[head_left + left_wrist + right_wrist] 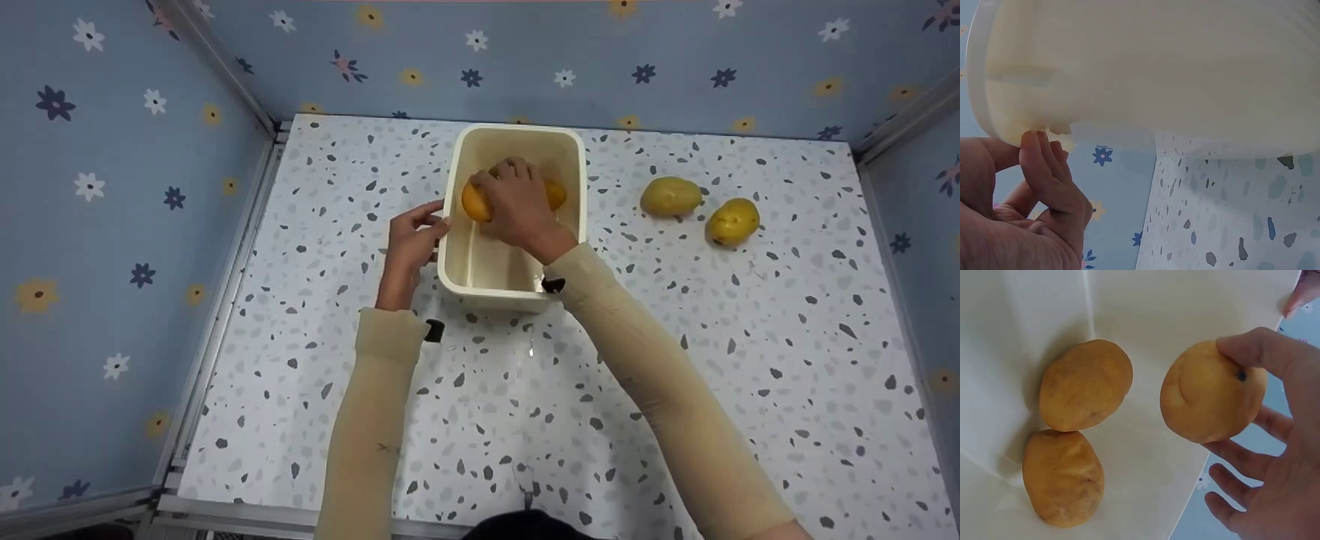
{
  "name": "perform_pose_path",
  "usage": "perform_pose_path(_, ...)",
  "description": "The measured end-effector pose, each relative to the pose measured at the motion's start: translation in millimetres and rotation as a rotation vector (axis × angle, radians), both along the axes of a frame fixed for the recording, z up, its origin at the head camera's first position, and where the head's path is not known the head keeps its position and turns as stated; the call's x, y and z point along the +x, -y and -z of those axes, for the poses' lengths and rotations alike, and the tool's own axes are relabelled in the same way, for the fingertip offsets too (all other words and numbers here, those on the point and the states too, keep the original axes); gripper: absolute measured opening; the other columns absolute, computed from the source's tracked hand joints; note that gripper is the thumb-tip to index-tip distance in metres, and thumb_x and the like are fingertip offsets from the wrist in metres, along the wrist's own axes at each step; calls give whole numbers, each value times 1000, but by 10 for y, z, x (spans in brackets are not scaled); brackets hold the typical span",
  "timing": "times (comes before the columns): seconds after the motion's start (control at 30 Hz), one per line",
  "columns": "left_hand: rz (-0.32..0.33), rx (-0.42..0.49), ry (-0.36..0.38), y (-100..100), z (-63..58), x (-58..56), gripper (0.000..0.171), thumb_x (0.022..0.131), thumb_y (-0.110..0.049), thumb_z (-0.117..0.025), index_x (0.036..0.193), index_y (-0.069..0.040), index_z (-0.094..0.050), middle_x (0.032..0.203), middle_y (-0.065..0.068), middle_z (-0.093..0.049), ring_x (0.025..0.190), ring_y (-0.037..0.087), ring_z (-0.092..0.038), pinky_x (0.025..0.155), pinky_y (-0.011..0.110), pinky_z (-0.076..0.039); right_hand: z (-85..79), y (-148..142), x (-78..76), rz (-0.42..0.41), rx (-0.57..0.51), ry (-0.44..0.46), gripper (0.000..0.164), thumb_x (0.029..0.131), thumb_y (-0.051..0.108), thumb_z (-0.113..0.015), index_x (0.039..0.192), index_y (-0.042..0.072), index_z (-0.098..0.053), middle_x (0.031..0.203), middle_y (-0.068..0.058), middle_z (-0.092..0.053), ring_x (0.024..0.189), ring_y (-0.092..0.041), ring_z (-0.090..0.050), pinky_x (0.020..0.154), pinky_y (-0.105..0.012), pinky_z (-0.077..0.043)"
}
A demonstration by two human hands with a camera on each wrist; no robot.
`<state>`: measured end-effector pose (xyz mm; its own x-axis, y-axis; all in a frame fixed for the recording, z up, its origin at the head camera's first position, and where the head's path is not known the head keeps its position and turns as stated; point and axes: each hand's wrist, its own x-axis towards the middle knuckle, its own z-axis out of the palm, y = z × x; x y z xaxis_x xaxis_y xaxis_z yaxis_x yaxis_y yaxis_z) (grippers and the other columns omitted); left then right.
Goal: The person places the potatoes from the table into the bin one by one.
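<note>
Speckled desk (787, 337) bears a cream bin (495, 301), pinched at nine o'clock by the left hand (409, 244); inside, the right hand (519, 206) grips a potato (1202, 396) between its fingers; two outer potatoes (671, 196) lie toward three o'clock, nearer the right.

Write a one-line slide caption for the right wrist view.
The right hand holds one potato while two others lie in the bin.

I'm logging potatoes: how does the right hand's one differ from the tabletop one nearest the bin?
The right hand grips the held potato; nothing holds the tabletop potato. The held potato shows within the bin's rim; the tabletop potato lies outside it. In the head view, the held potato looks oranger, the tabletop potato yellower.
</note>
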<state>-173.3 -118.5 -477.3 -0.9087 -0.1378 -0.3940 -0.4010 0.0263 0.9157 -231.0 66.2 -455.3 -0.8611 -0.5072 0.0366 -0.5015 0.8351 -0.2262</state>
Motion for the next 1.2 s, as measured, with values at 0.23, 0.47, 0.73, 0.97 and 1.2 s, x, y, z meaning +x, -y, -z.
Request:
perform_pose_path(0.23, -2, -10, 1, -2, 3, 6, 40, 102, -13, -69, 143, -12, -68, 109, 7, -62, 73, 14, -71, 57, 23, -59, 29, -2, 17, -72, 34, 28, 59, 89, 31, -81, 142, 15, -62, 135, -16, -61, 134, -37, -45, 120, -54, -32)
perform_pose_path(0.47, -3, 9, -7, -2, 8, 19, 40, 103, -12, -69, 143, -11, -67, 108, 7, -62, 72, 13, -71, 57, 24, -60, 61, -10, 20, -117, 47, 45, 60, 86, 30, -84, 141, 15, -62, 135, -16, -62, 135, -37, -46, 120, -54, -33)
perform_pose_path(0.73, 1, 4, -5, -1, 0, 5, 40, 102, -14, -70, 142, -11, -68, 110, 8, -62, 74, 14, -72, 59, 25, -60, 77, -10, 11, -168, 41, 93, 60, 85, 24, -84, 140, 13, -63, 135, -15, -63, 135, -37, -46, 121, -54, -31)
perform_pose_path(0.97, -9, -9, 14, -1, 0, -3, 40, 101, -14, -71, 141, -13, -69, 110, 6, -61, 75, 15, -69, 56, 22, -57, 99, -6, -5, -207, 90, 140, 60, 85, 21, -82, 142, 14, -63, 139, -14, -64, 138, -37, -46, 122, -53, -32)
perform_pose_path(1.2, -11, 3, 6, -13, -4, 3, 40, 102, -13, -70, 141, -12, -69, 109, 7, -61, 76, 16, -70, 54, 22, -56, 114, -31, -9, -252, 98, 197, 60, 85, 18, -82, 142, 13, -62, 140, -13, -64, 138, -37, -45, 125, -50, -28)
